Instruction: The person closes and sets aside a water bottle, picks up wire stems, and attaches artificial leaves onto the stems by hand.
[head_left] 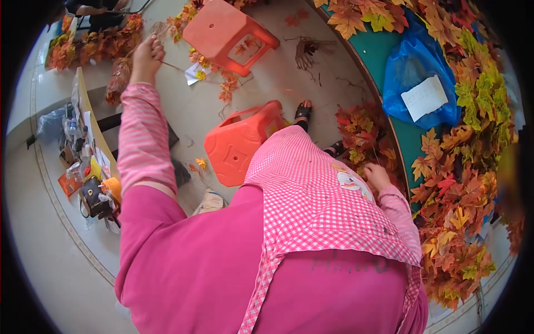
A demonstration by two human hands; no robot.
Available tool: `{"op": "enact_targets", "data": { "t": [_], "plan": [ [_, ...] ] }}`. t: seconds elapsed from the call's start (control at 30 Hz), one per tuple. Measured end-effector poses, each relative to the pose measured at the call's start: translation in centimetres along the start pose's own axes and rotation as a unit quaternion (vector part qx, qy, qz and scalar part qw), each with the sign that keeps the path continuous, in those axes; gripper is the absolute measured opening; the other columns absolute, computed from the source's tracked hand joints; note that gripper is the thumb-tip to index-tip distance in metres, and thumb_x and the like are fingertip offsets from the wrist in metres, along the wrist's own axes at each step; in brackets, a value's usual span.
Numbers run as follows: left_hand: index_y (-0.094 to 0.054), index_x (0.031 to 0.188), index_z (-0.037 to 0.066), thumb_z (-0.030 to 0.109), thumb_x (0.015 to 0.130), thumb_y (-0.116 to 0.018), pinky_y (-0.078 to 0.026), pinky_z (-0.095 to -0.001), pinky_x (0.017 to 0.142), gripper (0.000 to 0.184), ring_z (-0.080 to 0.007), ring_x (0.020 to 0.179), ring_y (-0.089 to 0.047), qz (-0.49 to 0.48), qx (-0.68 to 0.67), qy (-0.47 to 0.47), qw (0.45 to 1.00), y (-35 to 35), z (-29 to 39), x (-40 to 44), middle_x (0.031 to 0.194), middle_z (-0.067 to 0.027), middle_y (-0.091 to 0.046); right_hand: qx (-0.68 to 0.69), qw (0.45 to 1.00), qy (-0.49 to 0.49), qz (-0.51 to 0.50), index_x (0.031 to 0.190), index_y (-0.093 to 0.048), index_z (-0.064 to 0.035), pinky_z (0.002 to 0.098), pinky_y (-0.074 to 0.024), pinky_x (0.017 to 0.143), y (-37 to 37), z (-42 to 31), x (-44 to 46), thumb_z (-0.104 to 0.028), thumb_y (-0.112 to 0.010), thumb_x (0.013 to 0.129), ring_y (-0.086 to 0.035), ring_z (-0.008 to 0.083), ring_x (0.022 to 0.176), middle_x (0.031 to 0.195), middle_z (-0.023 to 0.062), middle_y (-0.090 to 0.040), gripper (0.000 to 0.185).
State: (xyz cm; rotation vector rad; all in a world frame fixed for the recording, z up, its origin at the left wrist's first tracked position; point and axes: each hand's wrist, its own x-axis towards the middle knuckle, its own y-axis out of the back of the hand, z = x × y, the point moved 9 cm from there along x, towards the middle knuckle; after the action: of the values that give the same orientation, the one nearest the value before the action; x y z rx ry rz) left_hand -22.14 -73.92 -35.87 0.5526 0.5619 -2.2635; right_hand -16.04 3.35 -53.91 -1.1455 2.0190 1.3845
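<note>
My left hand [147, 58] is raised at the upper left, its fingers closed round a thin brown strand that sticks out on both sides of the fist. My right hand [378, 177] is low at the right, beside the apron and next to a bunch of orange and red leaves [361, 131]. Its fingers look curled, and a thin stem rises by them; what they hold is too small to make out. A pink checked apron [317, 195] covers my lap.
Two orange stools [225, 33] [236, 153] sit on the floor. At the right, a green table [371, 47] bears maple-leaf garlands [473, 167] and a blue bag [409, 64] with white paper. Bundled twigs [311, 50] lie on the floor. A cluttered board stands left; a person is at top left.
</note>
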Motion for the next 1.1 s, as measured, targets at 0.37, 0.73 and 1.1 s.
{"op": "enact_targets", "data": {
  "t": [0.37, 0.73, 1.1],
  "plan": [
    [-0.015, 0.145, 0.004, 0.009, 0.093, -0.045, -0.047, -0.0257, 0.061, 0.06, -0.0143, 0.068, -0.059, -0.251, 0.161, -0.112, 0.948, -20.6, -15.8, -16.2, 0.078, -0.0083, -0.063, 0.371, 0.904, 0.196, 0.082, 0.107, -0.062, 0.0002, 0.0346, -0.0501, 0.084, 11.4, -23.5, 3.6, -0.031, -0.057, 0.091, -0.063, 0.0264, 0.095, 0.104, 0.0144, -0.065, 0.036],
    [-0.051, 0.125, 0.008, 0.008, 0.088, -0.055, -0.051, -0.0384, 0.076, 0.037, -0.0305, 0.085, -0.063, -0.49, 0.457, -0.256, 0.696, -23.8, -20.5, -27.6, 0.091, -0.0158, -0.065, 0.67, 0.708, 0.013, -0.225, 0.127, -0.045, -0.0016, 0.0377, -0.0511, 0.079, 10.2, -31.1, 7.9, -0.046, -0.057, 0.09, -0.061, 0.0232, 0.095, 0.119, 0.0163, -0.055, 0.059],
    [-0.055, 0.124, 0.009, 0.011, 0.086, -0.061, -0.05, -0.0365, 0.086, 0.039, -0.0281, 0.104, -0.06, -0.509, 0.495, -0.186, 0.679, -22.3, -22.3, -25.6, 0.111, -0.0136, -0.062, 0.29, 0.908, 0.205, -0.22, 0.101, -0.066, -0.001, 0.023, -0.0477, 0.066, 9.5, -34.0, 6.9, -0.027, -0.058, 0.092, -0.057, 0.0101, 0.071, 0.083, 0.0017, -0.063, 0.028]
  ]
}}
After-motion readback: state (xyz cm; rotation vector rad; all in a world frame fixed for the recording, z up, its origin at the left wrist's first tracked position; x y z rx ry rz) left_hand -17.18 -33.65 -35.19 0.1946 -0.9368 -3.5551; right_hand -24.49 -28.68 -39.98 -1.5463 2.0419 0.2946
